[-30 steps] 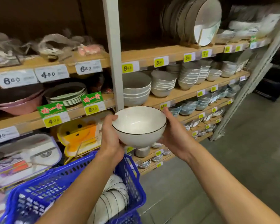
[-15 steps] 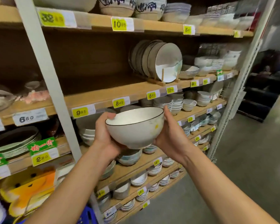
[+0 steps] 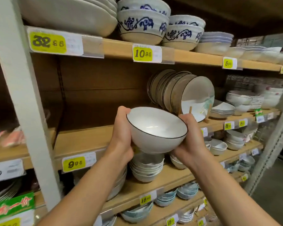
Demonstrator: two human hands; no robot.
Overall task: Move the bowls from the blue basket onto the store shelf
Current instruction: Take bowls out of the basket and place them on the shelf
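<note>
Bowl (image 3: pixel 155 132) base hidden by hands, far price tags (image 3: pixel 228 125) blurred

Dim warm light; deep shadow behind the hands (image 3: pixel 153 136), soft blur left of them, wide-angle bending at edges.

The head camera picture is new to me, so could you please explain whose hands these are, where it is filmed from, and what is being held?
There is no machine here: a person wears a wide-angle camera on the head, so you look forward and down along their bare arms. The left hand and right hand grip opposite sides of one white bowl with a thin dark rim, tilted towards the camera. It is held in front of a wooden shelf that looks bare at that spot, beside upright plates in a rack. Yellow price tags line the shelf edges, and blue-patterned bowls sit on the shelf above. The blue basket is out of view.
</note>
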